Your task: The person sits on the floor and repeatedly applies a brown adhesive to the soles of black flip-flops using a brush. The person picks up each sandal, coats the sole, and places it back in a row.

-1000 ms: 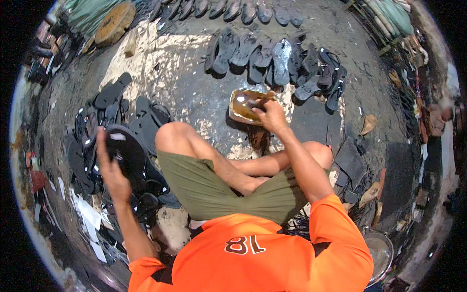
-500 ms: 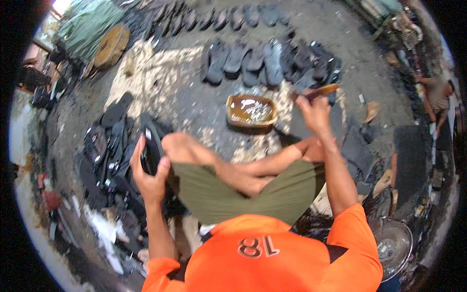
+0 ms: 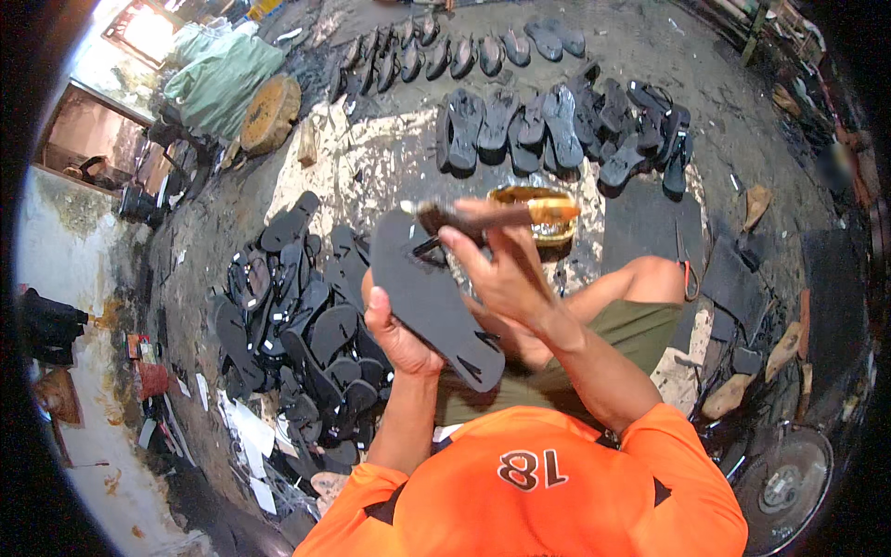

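Note:
My left hand (image 3: 404,336) grips a flat black sandal sole (image 3: 422,297) from beneath, its thumb along the near left edge. The sole tilts across my lap, with dark slits or thin straps near its lower end. Over its upper end, my right hand (image 3: 506,269) is closed round a tool (image 3: 497,219) with a brown, orange-tipped wooden handle; the far end is dark and blurred, so its kind is unclear. A small dark strap (image 3: 427,247) shows under that end. Partly hidden behind my right hand is a bowl (image 3: 520,193) of glossy brown liquid.
Black sandals (image 3: 278,306) are heaped at my left. Rows of sandals (image 3: 561,121) lie ahead. Scissors (image 3: 689,278) rest by my right knee, near wooden shoe lasts (image 3: 729,397). A round fan (image 3: 784,483) stands lower right, a wood block (image 3: 271,113) far left.
My left hand has brought the sandal sole from the left to above my lap. My right hand has carried the tool from beside the bowl leftward to the sole. The view has shifted.

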